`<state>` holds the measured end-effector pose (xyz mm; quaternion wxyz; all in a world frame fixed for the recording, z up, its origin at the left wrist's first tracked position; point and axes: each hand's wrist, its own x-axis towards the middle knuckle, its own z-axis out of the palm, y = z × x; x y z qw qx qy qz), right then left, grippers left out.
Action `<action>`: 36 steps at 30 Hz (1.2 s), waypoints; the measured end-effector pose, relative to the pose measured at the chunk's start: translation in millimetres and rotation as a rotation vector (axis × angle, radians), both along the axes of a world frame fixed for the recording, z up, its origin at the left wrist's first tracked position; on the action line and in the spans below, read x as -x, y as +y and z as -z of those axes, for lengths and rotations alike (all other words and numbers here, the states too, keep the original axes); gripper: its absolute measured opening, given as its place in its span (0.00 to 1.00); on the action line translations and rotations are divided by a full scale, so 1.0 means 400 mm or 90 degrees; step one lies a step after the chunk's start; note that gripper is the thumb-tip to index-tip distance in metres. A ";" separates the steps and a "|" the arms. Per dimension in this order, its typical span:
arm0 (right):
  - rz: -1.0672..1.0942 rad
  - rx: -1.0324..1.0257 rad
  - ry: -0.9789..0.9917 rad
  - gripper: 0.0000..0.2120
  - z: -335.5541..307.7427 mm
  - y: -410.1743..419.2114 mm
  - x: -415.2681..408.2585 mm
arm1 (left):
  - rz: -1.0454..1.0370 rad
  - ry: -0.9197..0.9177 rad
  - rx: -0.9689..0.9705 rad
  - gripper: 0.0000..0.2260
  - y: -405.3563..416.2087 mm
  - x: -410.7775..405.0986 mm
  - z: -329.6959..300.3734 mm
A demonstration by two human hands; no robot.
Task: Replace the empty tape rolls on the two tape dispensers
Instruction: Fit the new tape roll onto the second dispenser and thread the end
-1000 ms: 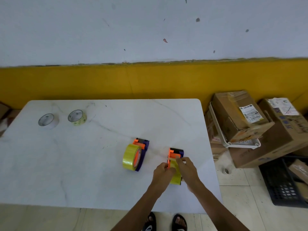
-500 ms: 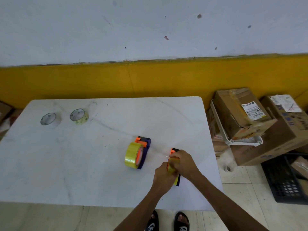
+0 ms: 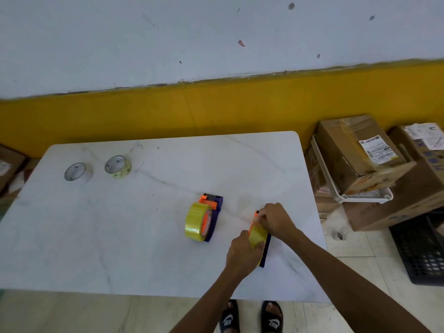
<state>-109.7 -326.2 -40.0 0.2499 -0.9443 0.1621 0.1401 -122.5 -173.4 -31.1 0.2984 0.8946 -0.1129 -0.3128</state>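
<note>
Two orange-and-purple tape dispensers stand on the white marble table (image 3: 120, 236). The left dispenser (image 3: 215, 212) carries a full yellow tape roll (image 3: 195, 221) and nobody touches it. The right dispenser (image 3: 266, 248) also holds a yellow roll (image 3: 257, 234). My left hand (image 3: 242, 254) grips that roll and dispenser from the near side. My right hand (image 3: 276, 221) pinches at the orange front end of the same dispenser, covering most of it. Two empty cores, a white one (image 3: 76, 173) and a yellowish one (image 3: 118, 166), lie at the far left.
Cardboard boxes (image 3: 355, 155) and a white basket (image 3: 360, 197) are stacked on the floor right of the table. A black crate (image 3: 422, 251) sits at the far right. My sandalled feet (image 3: 249, 318) show below the table's near edge. More boxes (image 3: 9, 164) lie at the left.
My right hand has moved forward from the roll to the dispenser's front end, and my left hand has closed round the roll. The view has shifted slightly.
</note>
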 end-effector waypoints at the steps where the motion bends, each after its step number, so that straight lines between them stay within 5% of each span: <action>1: -0.014 0.009 0.012 0.13 0.003 0.002 -0.004 | 0.006 -0.005 -0.005 0.18 0.000 -0.001 0.003; 17: -0.046 0.021 0.046 0.16 0.045 -0.032 0.002 | 0.030 -0.007 -0.062 0.17 -0.015 -0.020 0.014; 24: -0.097 0.055 0.124 0.24 0.040 -0.046 -0.054 | 0.059 -0.046 -0.109 0.26 -0.010 -0.016 0.013; 36: 0.022 0.056 0.099 0.16 0.083 -0.021 -0.044 | 0.107 -0.113 -0.219 0.30 -0.035 -0.047 0.011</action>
